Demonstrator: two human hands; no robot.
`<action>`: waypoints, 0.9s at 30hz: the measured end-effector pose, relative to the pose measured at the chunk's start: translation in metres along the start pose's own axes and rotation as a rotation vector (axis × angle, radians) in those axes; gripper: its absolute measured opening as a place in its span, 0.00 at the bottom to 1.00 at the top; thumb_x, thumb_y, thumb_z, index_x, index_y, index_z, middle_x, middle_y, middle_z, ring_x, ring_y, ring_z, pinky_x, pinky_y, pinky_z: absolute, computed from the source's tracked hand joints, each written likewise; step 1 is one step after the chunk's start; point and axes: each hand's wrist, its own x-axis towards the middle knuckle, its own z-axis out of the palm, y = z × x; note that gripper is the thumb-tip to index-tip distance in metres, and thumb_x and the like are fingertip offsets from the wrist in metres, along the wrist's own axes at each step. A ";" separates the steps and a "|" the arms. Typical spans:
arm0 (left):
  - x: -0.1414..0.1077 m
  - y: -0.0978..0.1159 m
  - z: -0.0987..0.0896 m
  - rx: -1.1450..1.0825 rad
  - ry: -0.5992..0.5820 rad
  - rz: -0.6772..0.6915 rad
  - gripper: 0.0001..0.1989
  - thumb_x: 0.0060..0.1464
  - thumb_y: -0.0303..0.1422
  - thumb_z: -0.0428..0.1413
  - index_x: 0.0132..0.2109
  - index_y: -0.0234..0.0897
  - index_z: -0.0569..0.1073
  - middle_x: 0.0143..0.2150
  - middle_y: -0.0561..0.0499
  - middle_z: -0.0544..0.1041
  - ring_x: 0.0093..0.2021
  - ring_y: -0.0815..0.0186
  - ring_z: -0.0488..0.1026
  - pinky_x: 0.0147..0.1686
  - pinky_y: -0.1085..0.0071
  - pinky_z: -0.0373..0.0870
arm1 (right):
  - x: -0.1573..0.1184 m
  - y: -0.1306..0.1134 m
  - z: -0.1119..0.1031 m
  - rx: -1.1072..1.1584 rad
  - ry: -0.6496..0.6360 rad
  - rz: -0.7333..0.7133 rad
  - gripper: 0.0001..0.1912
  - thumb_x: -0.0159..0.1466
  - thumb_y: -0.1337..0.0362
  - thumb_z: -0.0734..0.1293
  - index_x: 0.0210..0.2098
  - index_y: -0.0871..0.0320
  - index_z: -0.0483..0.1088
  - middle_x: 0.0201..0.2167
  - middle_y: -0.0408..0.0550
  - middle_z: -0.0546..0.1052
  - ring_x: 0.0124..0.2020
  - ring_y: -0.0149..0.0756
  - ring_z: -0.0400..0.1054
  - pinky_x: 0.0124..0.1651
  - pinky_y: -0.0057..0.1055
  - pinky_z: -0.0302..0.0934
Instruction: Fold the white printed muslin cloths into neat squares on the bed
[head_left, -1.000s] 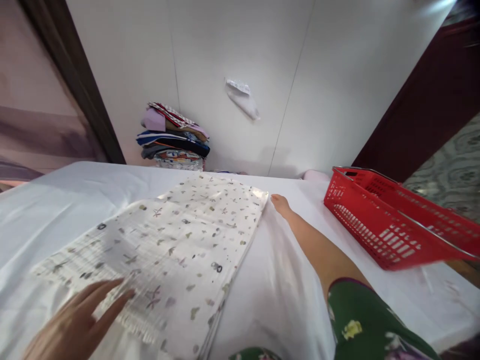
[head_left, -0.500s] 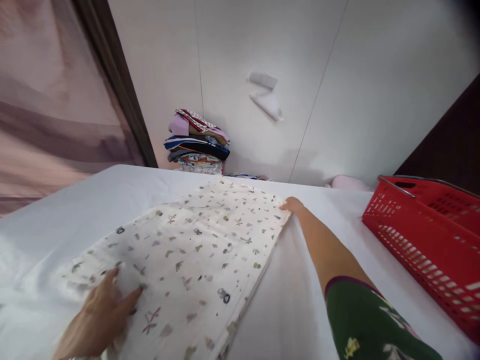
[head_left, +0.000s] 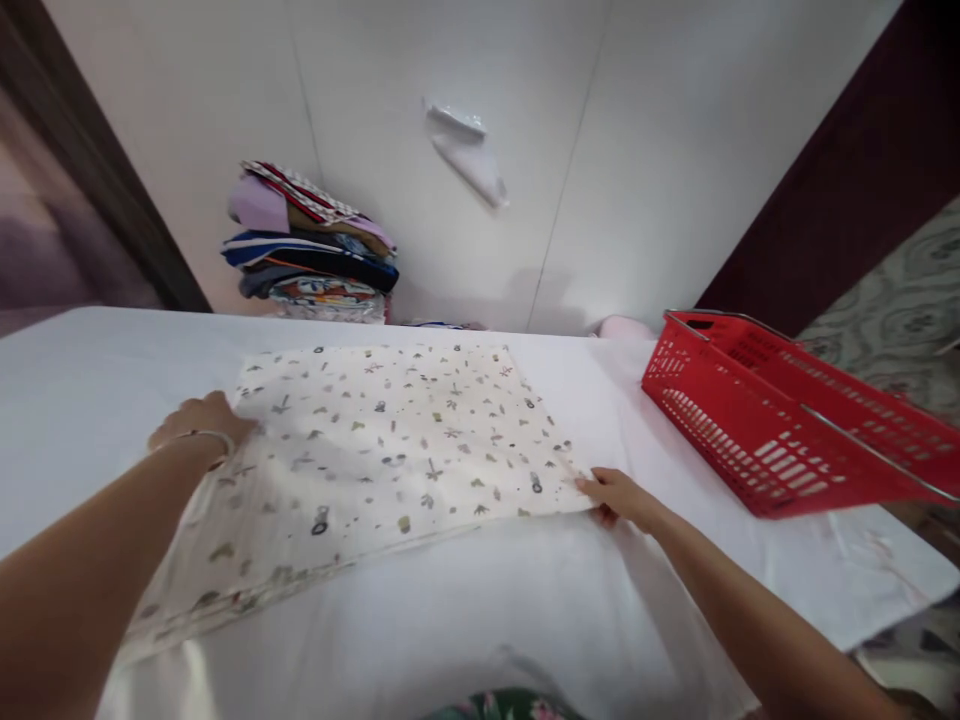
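Note:
A white cloth (head_left: 405, 430) with small printed figures lies spread over the white-covered table, layered along its near edge. My right hand (head_left: 619, 495) pinches its near right corner between thumb and fingers. At the cloth's left edge is my left hand (head_left: 206, 420), with a bracelet at the wrist; its fingers are bent against the fabric, and the fingertips are partly hidden.
To the right on the white table cover (head_left: 600, 400) stands a red perforated basket (head_left: 750, 420) with metal handles. A stack of folded clothes (head_left: 315, 250) is behind the table's far edge, near the pale wall (head_left: 465, 60). A pink object (head_left: 624, 328) shows behind the far edge.
The cloth has turned to lie more sideways. My right hand has come nearer with its corner, and my left hand has moved farther forward to the left edge. The view has shifted right.

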 end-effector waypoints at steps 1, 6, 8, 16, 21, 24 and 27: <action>-0.002 0.002 0.003 0.032 0.014 0.021 0.28 0.53 0.41 0.47 0.55 0.23 0.62 0.57 0.30 0.63 0.53 0.43 0.64 0.44 0.47 0.65 | -0.009 0.003 0.003 0.073 -0.020 -0.010 0.20 0.56 0.47 0.65 0.28 0.59 0.64 0.18 0.43 0.69 0.18 0.29 0.64 0.19 0.25 0.58; -0.045 0.057 0.026 -0.017 0.081 0.439 0.24 0.57 0.39 0.44 0.57 0.30 0.62 0.63 0.40 0.58 0.60 0.54 0.58 0.57 0.58 0.57 | -0.013 -0.007 0.005 0.359 -0.010 -0.005 0.19 0.58 0.49 0.64 0.30 0.61 0.67 0.20 0.44 0.70 0.19 0.27 0.65 0.22 0.24 0.62; -0.077 0.096 0.035 -0.097 0.066 0.630 0.22 0.57 0.37 0.46 0.55 0.30 0.66 0.60 0.41 0.63 0.59 0.57 0.60 0.59 0.62 0.55 | -0.010 -0.014 0.007 0.387 -0.013 0.000 0.17 0.57 0.52 0.66 0.30 0.61 0.66 0.20 0.44 0.71 0.18 0.27 0.65 0.21 0.24 0.63; -0.201 0.235 0.057 -0.440 -0.241 1.057 0.15 0.56 0.40 0.47 0.43 0.40 0.74 0.48 0.46 0.74 0.47 0.62 0.70 0.48 0.67 0.66 | -0.033 -0.006 0.009 0.180 -0.167 -0.020 0.17 0.52 0.52 0.70 0.30 0.60 0.66 0.19 0.43 0.73 0.15 0.29 0.65 0.17 0.24 0.60; -0.190 0.303 0.066 -0.391 -0.323 0.868 0.16 0.57 0.39 0.45 0.38 0.38 0.74 0.42 0.43 0.77 0.41 0.62 0.73 0.39 0.68 0.66 | -0.017 -0.008 -0.009 -0.016 -0.137 -0.144 0.17 0.56 0.51 0.66 0.26 0.60 0.68 0.15 0.41 0.68 0.16 0.28 0.62 0.19 0.23 0.58; -0.167 0.335 0.074 -0.329 -0.336 0.723 0.15 0.57 0.39 0.46 0.38 0.35 0.74 0.40 0.40 0.77 0.40 0.59 0.74 0.38 0.65 0.67 | 0.014 -0.018 -0.008 -0.115 0.035 -0.203 0.16 0.59 0.54 0.62 0.26 0.61 0.70 0.16 0.42 0.69 0.17 0.28 0.62 0.21 0.24 0.56; -0.149 0.356 0.087 -0.262 -0.358 0.605 0.19 0.56 0.41 0.48 0.41 0.29 0.72 0.41 0.33 0.76 0.40 0.55 0.74 0.37 0.63 0.67 | 0.042 -0.025 0.002 -0.192 0.168 -0.271 0.13 0.59 0.59 0.61 0.30 0.61 0.73 0.24 0.46 0.75 0.26 0.32 0.66 0.30 0.26 0.58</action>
